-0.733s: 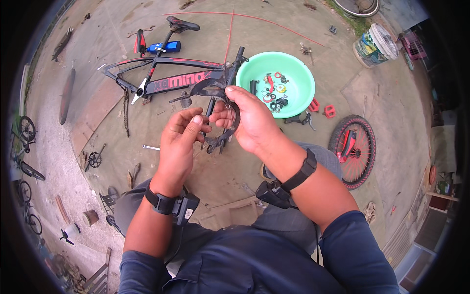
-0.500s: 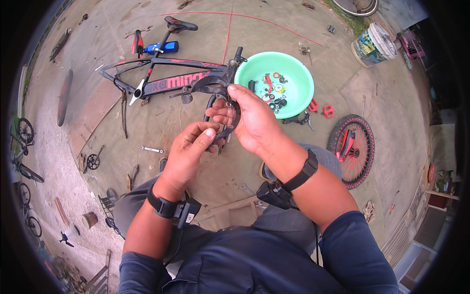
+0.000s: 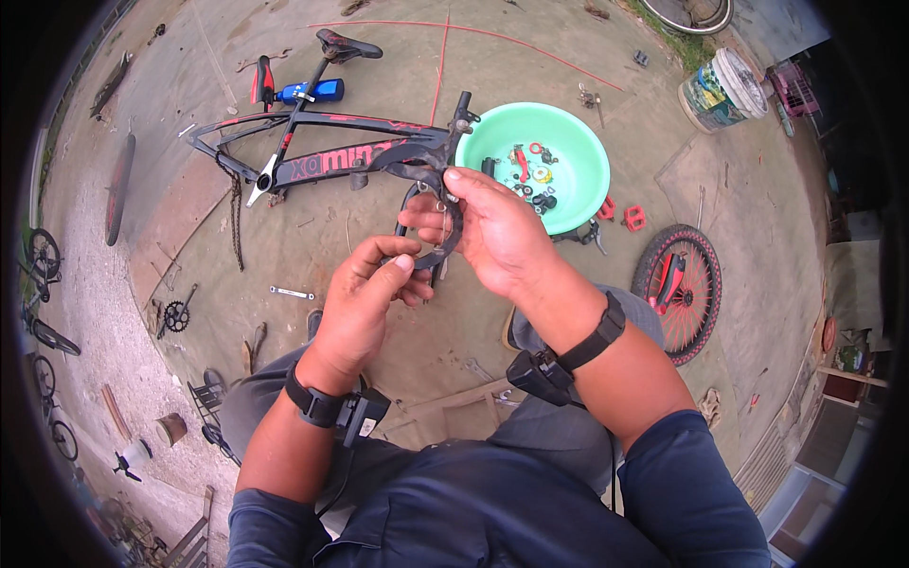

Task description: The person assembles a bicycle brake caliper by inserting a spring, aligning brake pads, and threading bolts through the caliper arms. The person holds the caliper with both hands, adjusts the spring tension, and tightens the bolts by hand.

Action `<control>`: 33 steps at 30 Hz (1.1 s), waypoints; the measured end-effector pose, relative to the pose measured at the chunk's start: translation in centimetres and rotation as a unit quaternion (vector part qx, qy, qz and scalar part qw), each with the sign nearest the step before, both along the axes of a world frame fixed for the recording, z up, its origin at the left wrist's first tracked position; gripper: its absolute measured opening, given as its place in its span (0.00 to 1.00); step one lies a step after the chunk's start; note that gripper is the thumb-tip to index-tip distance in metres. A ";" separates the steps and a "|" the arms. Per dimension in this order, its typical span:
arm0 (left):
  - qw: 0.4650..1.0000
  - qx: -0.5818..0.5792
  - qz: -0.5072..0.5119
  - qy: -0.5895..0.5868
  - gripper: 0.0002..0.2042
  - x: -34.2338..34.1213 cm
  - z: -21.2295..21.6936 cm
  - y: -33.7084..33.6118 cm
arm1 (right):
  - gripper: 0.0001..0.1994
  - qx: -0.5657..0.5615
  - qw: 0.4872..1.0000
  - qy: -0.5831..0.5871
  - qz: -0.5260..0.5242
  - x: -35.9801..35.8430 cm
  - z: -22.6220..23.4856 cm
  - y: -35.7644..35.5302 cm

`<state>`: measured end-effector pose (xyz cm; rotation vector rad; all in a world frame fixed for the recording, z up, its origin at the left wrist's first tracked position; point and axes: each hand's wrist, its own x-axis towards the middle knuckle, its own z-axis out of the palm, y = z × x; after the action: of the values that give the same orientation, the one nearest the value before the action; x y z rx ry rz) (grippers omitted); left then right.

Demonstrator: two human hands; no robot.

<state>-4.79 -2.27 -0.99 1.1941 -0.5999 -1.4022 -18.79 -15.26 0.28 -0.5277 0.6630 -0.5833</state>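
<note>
A long, dark, bendy strip hangs in a curve between my hands, in front of the bike frame. My left hand pinches its lower end between thumb and fingers. Higher up, my right hand grips it with the thumb pressed on top and the other fingers partly hidden behind. Whether the strip is cloth or rubber I cannot make out. The black and pink frame lies beyond my hands, with its saddle still on and a blue bottle beside the seat tube.
Small bike parts lie in a green basin. Red pedals and a wheel with red spokes lie to the right. A wrench and a crank with chainring are at the left. A bucket stands far right.
Both hands keep hold of the strip. It now bends into a rounder curve between them, and my right hand has shifted slightly to the right.
</note>
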 end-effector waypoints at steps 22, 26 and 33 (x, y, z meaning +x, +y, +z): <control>0.999 -0.003 0.024 0.043 0.10 0.8 0.1 0.4 | 0.12 -0.062 0.995 0.051 0.056 0.3 0.4 0.0; 0.998 0.000 0.030 0.047 0.11 0.8 0.1 0.4 | 0.12 -0.066 0.995 0.054 0.059 0.2 0.4 0.1; 0.998 0.001 0.031 0.048 0.12 1.0 0.1 0.4 | 0.13 -0.077 0.992 0.067 0.069 0.2 0.6 0.1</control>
<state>-3.74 -1.84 -0.87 1.1307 -0.4914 -1.3986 -18.54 -15.13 0.92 -0.7555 0.7056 -0.4734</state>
